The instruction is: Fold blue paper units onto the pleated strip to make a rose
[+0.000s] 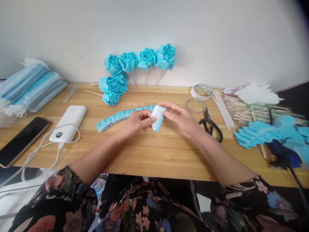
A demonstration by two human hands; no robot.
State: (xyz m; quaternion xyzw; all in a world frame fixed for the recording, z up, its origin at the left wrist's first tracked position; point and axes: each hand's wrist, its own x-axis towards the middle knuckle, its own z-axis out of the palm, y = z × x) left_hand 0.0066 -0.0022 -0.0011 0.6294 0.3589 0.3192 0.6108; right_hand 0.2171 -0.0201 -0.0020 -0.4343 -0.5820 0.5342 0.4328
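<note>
A small folded piece of white-and-blue sheet material (158, 116) is held up just above the table. My left hand (141, 120) pinches its left side between thumb and fingers. At its upper right edge, the thumb and fingers of my right hand (182, 117) close on it. Behind my hands a curved row of folded light-blue pieces (113, 120) lies on the wooden table (154, 154), partly hidden by the left hand. Black-handled scissors (210, 125) lie to the right of my right hand.
Blue flowers on sticks (147, 59) lean against the wall, with more blue flowers (109, 88) lying nearby. Left are stacked face masks (31, 87), a phone (24, 138) and a cabled power bank (69, 124). Right are tape rolls (201, 91), wooden sticks (241, 109) and blue pleated pieces (253, 132).
</note>
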